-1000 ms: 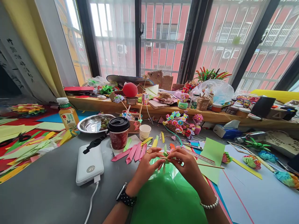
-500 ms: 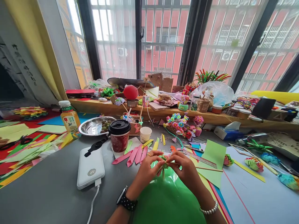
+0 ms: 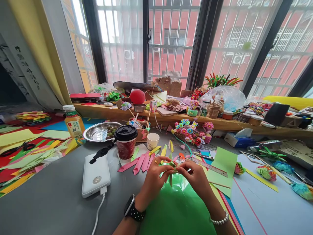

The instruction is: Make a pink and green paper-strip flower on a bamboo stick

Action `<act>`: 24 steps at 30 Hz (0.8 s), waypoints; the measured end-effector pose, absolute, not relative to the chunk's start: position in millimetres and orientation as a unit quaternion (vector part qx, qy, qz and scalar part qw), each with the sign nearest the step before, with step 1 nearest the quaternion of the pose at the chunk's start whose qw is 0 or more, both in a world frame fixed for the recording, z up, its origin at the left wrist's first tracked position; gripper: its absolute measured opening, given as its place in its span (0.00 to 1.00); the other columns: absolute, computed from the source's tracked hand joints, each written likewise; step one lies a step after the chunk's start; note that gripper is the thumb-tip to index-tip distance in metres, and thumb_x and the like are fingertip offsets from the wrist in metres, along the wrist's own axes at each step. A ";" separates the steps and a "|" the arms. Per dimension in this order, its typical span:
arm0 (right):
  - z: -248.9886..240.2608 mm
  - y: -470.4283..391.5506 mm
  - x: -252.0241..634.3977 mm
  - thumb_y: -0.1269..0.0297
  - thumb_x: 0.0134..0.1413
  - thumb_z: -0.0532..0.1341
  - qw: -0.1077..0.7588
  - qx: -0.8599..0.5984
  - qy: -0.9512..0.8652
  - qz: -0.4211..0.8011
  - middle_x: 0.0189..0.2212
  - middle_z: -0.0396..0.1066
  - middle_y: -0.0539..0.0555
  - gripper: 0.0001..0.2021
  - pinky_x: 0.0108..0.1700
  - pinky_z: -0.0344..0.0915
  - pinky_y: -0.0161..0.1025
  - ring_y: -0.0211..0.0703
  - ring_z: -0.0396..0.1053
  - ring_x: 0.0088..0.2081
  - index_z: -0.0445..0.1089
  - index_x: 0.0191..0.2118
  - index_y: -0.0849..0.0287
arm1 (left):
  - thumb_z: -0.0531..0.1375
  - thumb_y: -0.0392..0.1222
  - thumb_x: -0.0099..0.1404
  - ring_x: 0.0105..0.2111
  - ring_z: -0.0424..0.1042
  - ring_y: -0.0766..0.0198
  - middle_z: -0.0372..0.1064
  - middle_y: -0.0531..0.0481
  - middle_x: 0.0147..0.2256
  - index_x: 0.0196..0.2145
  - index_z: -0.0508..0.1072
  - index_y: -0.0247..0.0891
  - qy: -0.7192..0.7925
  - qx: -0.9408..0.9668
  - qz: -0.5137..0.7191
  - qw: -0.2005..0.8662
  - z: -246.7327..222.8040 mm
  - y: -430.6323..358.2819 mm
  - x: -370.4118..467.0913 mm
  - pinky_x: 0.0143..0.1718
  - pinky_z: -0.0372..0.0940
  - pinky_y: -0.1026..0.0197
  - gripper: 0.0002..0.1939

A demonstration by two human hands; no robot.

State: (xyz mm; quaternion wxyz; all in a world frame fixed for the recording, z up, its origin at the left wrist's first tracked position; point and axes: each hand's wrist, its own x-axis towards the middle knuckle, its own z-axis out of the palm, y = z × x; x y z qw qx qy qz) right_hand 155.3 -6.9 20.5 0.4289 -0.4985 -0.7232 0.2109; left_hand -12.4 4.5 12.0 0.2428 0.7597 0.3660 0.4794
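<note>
My left hand and my right hand meet above a shiny green surface at the bottom centre. Between their fingertips is a small green folded paper piece, pinched from both sides, with a narrow strip hanging below it. Fingers cover much of the piece. Pink folded strips lie just left of my left hand, beside yellow strips. A light green paper sheet and a ruler lie to the right of my right hand.
A lidded dark red cup, a paper cup and a metal bowl stand behind my left hand. A white power bank with a cable is at left. Paper flowers stand behind, near the crowded window ledge.
My fingers have shifted around the green piece, and its hanging strip shows more clearly. My left hand is a little flatter over it. The view has moved slightly.
</note>
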 end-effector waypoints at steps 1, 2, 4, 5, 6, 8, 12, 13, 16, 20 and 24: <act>20.7 -7.3 155.3 0.55 0.50 0.57 0.430 -0.501 -0.717 0.223 0.23 0.69 0.52 0.14 0.27 0.62 0.33 0.39 0.66 0.26 0.70 0.24 0.60 | 0.58 0.40 0.56 0.41 0.64 0.53 0.67 0.45 0.38 0.30 0.77 0.46 0.362 0.764 0.480 0.234 12.3 4.3 -12.7 0.44 0.56 0.53 0.07; 20.9 -7.6 155.3 0.55 0.49 0.58 0.431 -0.503 -0.712 0.235 0.23 0.69 0.52 0.14 0.26 0.62 0.33 0.39 0.66 0.26 0.70 0.24 0.60 | 0.58 0.40 0.56 0.41 0.64 0.53 0.67 0.45 0.38 0.30 0.77 0.46 0.357 0.767 0.482 0.227 12.5 4.2 -13.1 0.44 0.56 0.53 0.07; 21.3 -7.9 155.7 0.55 0.48 0.59 0.434 -0.504 -0.701 0.258 0.23 0.70 0.51 0.13 0.26 0.62 0.33 0.39 0.66 0.25 0.70 0.25 0.60 | 0.58 0.40 0.56 0.40 0.64 0.54 0.67 0.45 0.37 0.29 0.77 0.46 0.353 0.772 0.484 0.214 12.5 4.2 -13.5 0.43 0.56 0.53 0.07; 21.7 -7.9 156.2 0.55 0.47 0.60 0.434 -0.503 -0.697 0.268 0.23 0.70 0.51 0.12 0.27 0.62 0.33 0.38 0.66 0.25 0.70 0.25 0.60 | 0.58 0.40 0.56 0.40 0.64 0.54 0.67 0.45 0.37 0.29 0.77 0.46 0.352 0.775 0.483 0.206 12.4 4.3 -13.7 0.43 0.56 0.53 0.07; 22.2 -7.9 156.7 0.55 0.46 0.60 0.433 -0.503 -0.694 0.279 0.23 0.70 0.51 0.12 0.27 0.62 0.33 0.38 0.66 0.25 0.70 0.25 0.60 | 0.58 0.40 0.56 0.40 0.65 0.54 0.67 0.45 0.37 0.29 0.77 0.46 0.352 0.779 0.481 0.197 12.3 4.4 -13.8 0.43 0.56 0.53 0.07; 23.7 -7.6 157.9 0.56 0.44 0.61 0.425 -0.500 -0.693 0.298 0.22 0.70 0.50 0.11 0.28 0.62 0.33 0.38 0.66 0.25 0.70 0.25 0.60 | 0.58 0.39 0.56 0.39 0.65 0.54 0.68 0.45 0.37 0.30 0.77 0.46 0.351 0.786 0.476 0.181 12.1 4.7 -13.8 0.43 0.56 0.53 0.07; 26.7 -7.4 160.1 0.57 0.43 0.62 0.407 -0.500 -0.691 0.327 0.23 0.70 0.51 0.11 0.28 0.62 0.33 0.38 0.65 0.25 0.70 0.25 0.60 | 0.58 0.38 0.57 0.38 0.66 0.56 0.68 0.46 0.36 0.30 0.76 0.45 0.338 0.796 0.477 0.159 11.3 5.0 -13.5 0.42 0.58 0.53 0.07; 27.0 -7.2 160.5 0.57 0.43 0.62 0.405 -0.500 -0.689 0.335 0.23 0.70 0.51 0.11 0.28 0.62 0.33 0.38 0.65 0.26 0.70 0.25 0.61 | 0.58 0.38 0.57 0.38 0.66 0.56 0.68 0.46 0.36 0.30 0.76 0.44 0.335 0.798 0.478 0.151 10.9 5.1 -13.4 0.42 0.58 0.54 0.07; 25.2 -5.8 161.1 0.54 0.44 0.61 0.401 -0.502 -0.677 0.359 0.23 0.70 0.51 0.13 0.29 0.60 0.33 0.38 0.64 0.26 0.70 0.26 0.61 | 0.57 0.37 0.57 0.38 0.66 0.58 0.68 0.46 0.36 0.30 0.76 0.42 0.333 0.803 0.478 0.126 10.1 5.2 -13.4 0.41 0.59 0.53 0.07; 19.9 -2.8 160.7 0.49 0.47 0.56 0.387 -0.509 -0.660 0.395 0.19 0.65 0.49 0.19 0.23 0.56 0.31 0.35 0.60 0.22 0.70 0.25 0.62 | 0.57 0.37 0.57 0.39 0.66 0.58 0.68 0.45 0.37 0.29 0.76 0.42 0.336 0.812 0.465 0.110 11.4 4.2 -13.0 0.41 0.60 0.54 0.07; 19.0 -3.1 159.6 0.50 0.45 0.58 0.379 -0.514 -0.661 0.393 0.18 0.63 0.48 0.17 0.23 0.52 0.31 0.34 0.58 0.21 0.70 0.24 0.62 | 0.57 0.38 0.57 0.39 0.66 0.58 0.68 0.47 0.36 0.30 0.76 0.43 0.335 0.818 0.452 0.114 14.9 2.3 -11.8 0.42 0.60 0.54 0.07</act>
